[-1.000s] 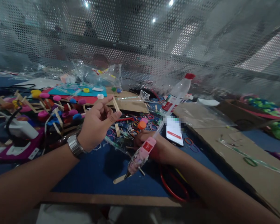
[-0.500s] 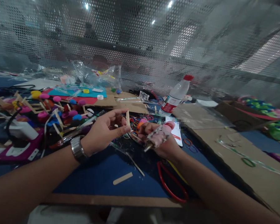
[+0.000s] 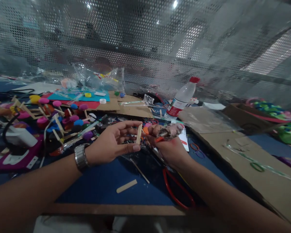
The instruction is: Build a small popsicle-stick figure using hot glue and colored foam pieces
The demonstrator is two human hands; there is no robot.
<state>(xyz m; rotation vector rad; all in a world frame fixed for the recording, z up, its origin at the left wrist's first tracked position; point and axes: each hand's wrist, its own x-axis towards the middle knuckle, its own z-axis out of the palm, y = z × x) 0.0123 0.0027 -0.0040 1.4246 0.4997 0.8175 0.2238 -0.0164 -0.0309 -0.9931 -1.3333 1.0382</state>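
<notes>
My left hand [image 3: 113, 143], a metal watch on its wrist, pinches a short wooden stick [image 3: 138, 134] upright between thumb and fingers. My right hand [image 3: 168, 145] is wrapped round a pink glue gun [image 3: 171, 130], whose nozzle points left at the stick, almost touching it. Both hands hover over a blue mat [image 3: 104, 181] strewn with rubber bands and sticks.
A flat ice-cream stick [image 3: 126, 186] and a red cord [image 3: 176, 191] lie near the front edge. Coloured caps on stick frames [image 3: 58, 116] crowd the left. A water bottle [image 3: 183, 97], a phone, cardboard sheets [image 3: 252, 152] and plastic bags stand behind and right. A perforated screen closes the back.
My right hand has lifted the glue gun off the mat and turned its nozzle toward the stick. My left hand has lowered the stick and brought it right, to meet the gun.
</notes>
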